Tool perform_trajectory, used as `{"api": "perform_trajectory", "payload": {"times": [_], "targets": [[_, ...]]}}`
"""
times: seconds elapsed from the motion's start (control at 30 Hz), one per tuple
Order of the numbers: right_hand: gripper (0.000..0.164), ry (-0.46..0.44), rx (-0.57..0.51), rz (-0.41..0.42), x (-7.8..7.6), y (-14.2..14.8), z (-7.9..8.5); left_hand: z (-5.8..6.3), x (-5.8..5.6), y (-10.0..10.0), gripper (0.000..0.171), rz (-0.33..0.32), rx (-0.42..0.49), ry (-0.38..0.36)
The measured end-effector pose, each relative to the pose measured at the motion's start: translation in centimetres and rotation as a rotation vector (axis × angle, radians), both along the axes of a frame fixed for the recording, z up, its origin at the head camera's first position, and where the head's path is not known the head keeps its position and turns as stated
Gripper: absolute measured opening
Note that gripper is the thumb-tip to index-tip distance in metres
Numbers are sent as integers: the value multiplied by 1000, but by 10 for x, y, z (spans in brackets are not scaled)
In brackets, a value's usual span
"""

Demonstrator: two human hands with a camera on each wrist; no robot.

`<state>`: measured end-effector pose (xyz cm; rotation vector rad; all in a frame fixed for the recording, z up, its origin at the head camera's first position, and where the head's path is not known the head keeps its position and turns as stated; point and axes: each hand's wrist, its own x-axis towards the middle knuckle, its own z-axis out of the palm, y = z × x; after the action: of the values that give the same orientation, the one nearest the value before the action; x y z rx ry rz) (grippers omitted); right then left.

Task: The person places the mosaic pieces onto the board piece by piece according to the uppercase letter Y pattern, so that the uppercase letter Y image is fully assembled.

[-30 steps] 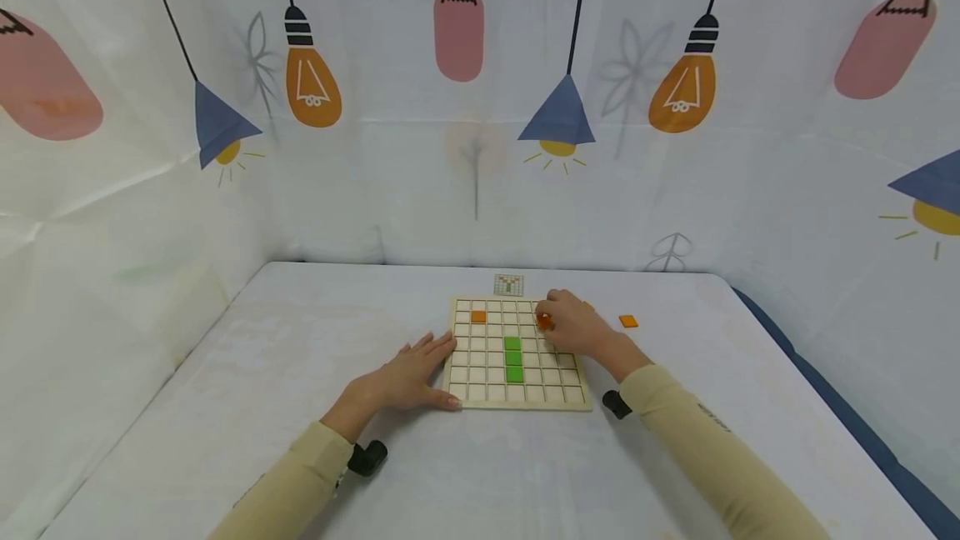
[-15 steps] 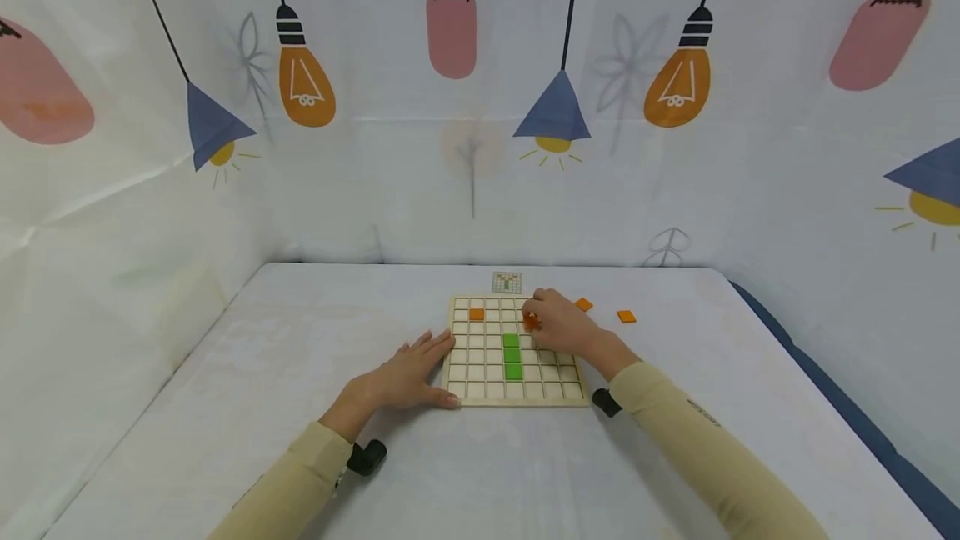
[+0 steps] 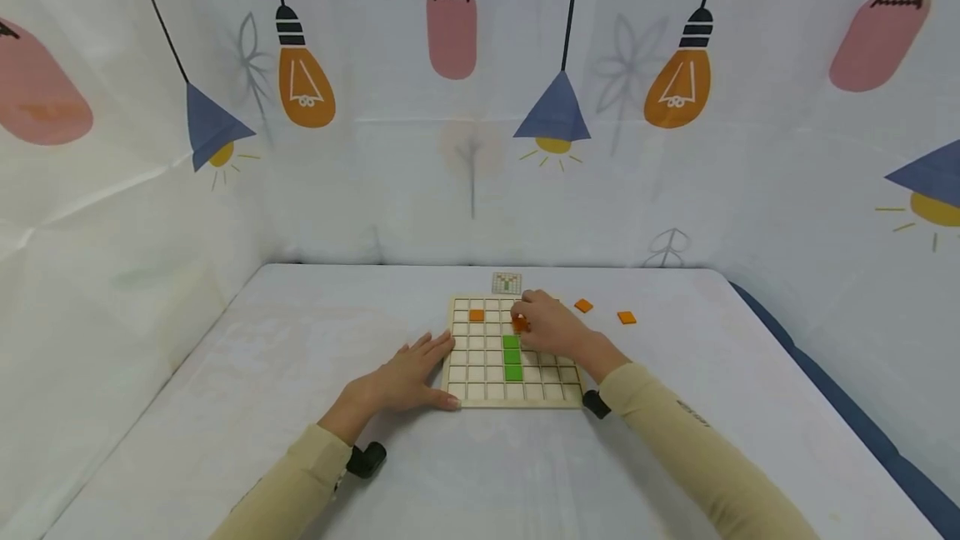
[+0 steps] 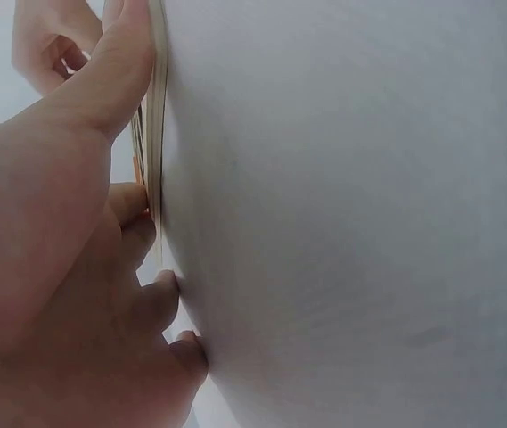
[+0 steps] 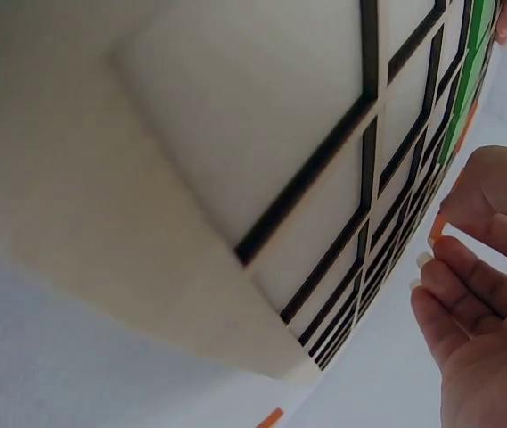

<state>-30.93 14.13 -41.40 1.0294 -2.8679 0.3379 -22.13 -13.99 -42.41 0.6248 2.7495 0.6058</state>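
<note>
A wooden grid board (image 3: 476, 391) lies on the white table. Three green square tiles (image 3: 512, 357) stand in a column near its middle, and an orange tile (image 3: 476, 316) sits in its upper left part. My right hand (image 3: 553, 325) is over the upper middle of the board and pinches another orange tile (image 3: 519, 324) between thumb and finger. In the right wrist view that pinched tile (image 5: 437, 225) shows edge-on. Along the board's left edge rests my left hand (image 3: 405, 375), fingers spread, thumb at the lower left corner.
Behind the board lies a small card (image 3: 506, 282) printed with a grid pattern. Two loose orange tiles, one nearer (image 3: 583, 305) and one farther right (image 3: 626, 317), lie on the table (image 3: 480, 482). A patterned cloth (image 3: 420, 182) hangs behind the table.
My right hand has moved left across the upper part of the board with the orange tile, uncovering a loose tile on the right. The left hand stays in place.
</note>
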Motion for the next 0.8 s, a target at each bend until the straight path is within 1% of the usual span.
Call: {"api": "perform_trajectory", "payload": {"times": [0.2, 0.53, 0.8], "targets": [[29, -4, -4, -1, 0, -6, -1, -1, 0, -1, 103, 5, -3, 6], [27, 16, -17, 39, -1, -18, -3, -1, 0, -1, 103, 13, -10, -4], [28, -3, 6, 25, -1, -29, -2, -1, 0, 0, 103, 21, -14, -15]]}}
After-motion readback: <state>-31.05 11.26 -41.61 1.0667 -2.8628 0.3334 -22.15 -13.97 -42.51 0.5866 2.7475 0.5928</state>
